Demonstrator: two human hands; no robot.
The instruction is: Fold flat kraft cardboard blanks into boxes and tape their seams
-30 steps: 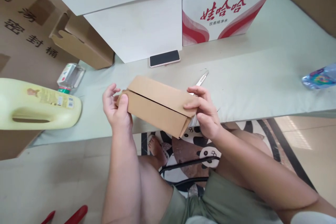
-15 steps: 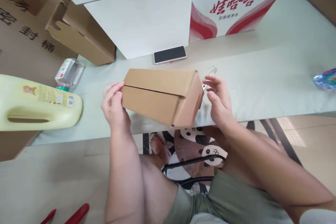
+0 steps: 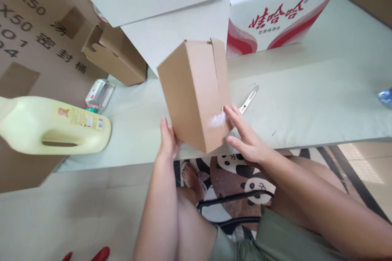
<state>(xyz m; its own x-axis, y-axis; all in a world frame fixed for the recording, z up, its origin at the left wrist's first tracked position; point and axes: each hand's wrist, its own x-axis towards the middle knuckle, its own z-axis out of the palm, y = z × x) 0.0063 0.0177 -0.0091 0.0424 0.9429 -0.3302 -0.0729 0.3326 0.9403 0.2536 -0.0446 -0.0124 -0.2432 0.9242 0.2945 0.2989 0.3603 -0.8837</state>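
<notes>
Two hands steady one small brown carton, which stands on end, tilted, over the near edge of the pale table, in front of the stacked white boxes and the red-and-white printed case. Left of it lie the yellow jug, a smaller brown box and a clear bottle. The left hand props the lower left side, palm and thumb flat against it; the rest of its fingers are hidden behind the card. The right hand lies open and spread at the lower right face, touching rather than gripping. My guess is that so light a hold could let the carton slip off the edge, or swing into the metal tool just behind. Half a second ago the carton lay on its long side, seam toward the camera, the right hand apart from it; the phone is now hidden behind it.
</notes>
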